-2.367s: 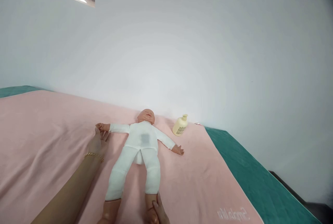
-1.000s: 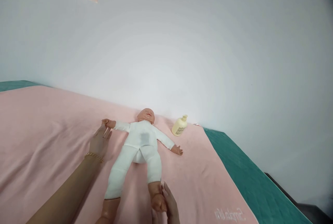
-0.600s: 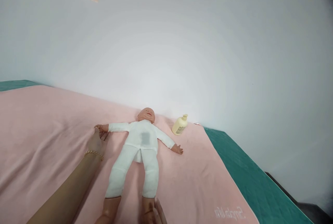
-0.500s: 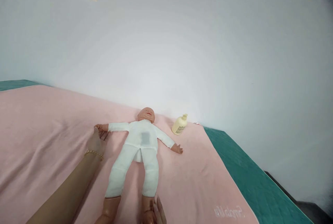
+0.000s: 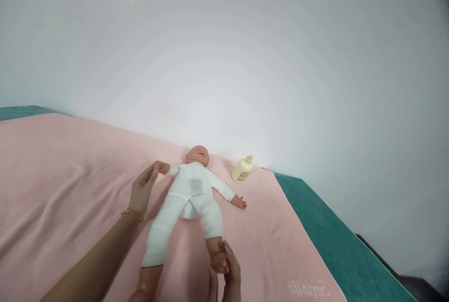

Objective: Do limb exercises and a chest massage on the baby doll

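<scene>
A baby doll (image 5: 191, 190) in a white suit lies face up on a pink towel (image 5: 63, 176). My left hand (image 5: 143, 189), with a gold bracelet at the wrist, holds the doll's hand, lifted and drawn in toward its chest. Near the bottom edge, my right hand (image 5: 226, 271) grips the doll's foot, with that knee bent and the leg raised. The doll's other arm lies stretched out on the towel, and its other leg lies straight.
A pale yellow pump bottle (image 5: 242, 169) lies on the towel right of the doll's head. A teal mattress (image 5: 336, 241) shows beyond the towel's right edge. A white wall stands close behind.
Both hands lifted their limbs: the doll's arm went from flat and outstretched to raised and folded inward, and its leg went from straight to bent at the knee.
</scene>
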Demonstrator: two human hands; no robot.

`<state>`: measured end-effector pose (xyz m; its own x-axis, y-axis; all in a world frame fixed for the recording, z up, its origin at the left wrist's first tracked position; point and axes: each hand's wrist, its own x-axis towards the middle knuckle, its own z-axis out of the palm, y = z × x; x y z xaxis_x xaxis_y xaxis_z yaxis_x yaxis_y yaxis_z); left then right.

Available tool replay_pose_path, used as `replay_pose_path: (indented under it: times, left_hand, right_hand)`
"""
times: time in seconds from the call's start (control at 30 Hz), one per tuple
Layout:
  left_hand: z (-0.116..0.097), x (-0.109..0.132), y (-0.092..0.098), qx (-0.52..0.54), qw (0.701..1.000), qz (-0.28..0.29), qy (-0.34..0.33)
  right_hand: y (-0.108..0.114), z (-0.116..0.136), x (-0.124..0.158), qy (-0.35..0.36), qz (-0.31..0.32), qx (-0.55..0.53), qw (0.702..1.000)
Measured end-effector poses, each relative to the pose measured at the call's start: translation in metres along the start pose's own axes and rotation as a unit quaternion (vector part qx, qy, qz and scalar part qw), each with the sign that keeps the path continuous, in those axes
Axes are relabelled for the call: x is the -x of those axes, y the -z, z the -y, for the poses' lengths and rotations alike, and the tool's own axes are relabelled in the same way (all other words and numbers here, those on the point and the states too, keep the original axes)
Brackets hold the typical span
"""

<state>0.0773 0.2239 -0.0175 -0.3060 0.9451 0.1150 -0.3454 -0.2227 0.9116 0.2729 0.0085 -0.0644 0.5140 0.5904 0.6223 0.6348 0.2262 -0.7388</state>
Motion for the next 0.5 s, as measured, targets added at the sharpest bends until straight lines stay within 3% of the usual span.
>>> replay_pose_path:
  times: [0.1, 0.23, 0.37, 0.5]
  left_hand:
    - [0.006, 0.005, -0.001, -0.094, 0.988, 0.109, -0.059]
    - [0.016, 0.007, 0.002, -0.206, 0.939, 0.239, -0.137]
    - [0.024, 0.006, 0.005, -0.243, 0.914, 0.282, -0.162]
    - [0.026, 0.005, 0.006, -0.254, 0.911, 0.283, -0.157]
  right_hand:
    - [-0.008, -0.003, -0.022, 0.013, 0.005, -0.010, 1.000]
    - [-0.028, 0.007, -0.053, 0.011, 0.025, -0.023, 0.999]
    - [-0.051, 0.018, -0.075, -0.022, 0.076, -0.052, 0.996]
    - [-0.061, 0.021, -0.082, -0.057, 0.098, -0.097, 0.989]
